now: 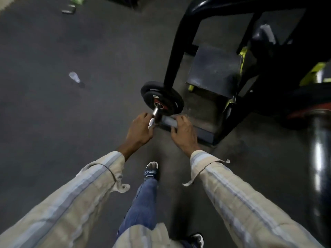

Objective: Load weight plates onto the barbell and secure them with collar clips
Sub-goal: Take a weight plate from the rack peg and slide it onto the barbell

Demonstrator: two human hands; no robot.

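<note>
Black weight plates with a red hub sit on the chrome barbell sleeve, which points toward me. A collar clip with two pale grey handles is at the tip of the sleeve. My left hand grips its left handle and my right hand grips its right handle. The clip's ring is mostly hidden behind the sleeve end and my fingers. The rest of the barbell is out of sight behind the plates.
A black curved machine frame rises just behind the plates. A dark box-shaped base with yellow-green parts stands to the right. A shiny black tube runs along the right edge. A plastic bottle lies on the grey floor at left. My sandalled foot is below my hands.
</note>
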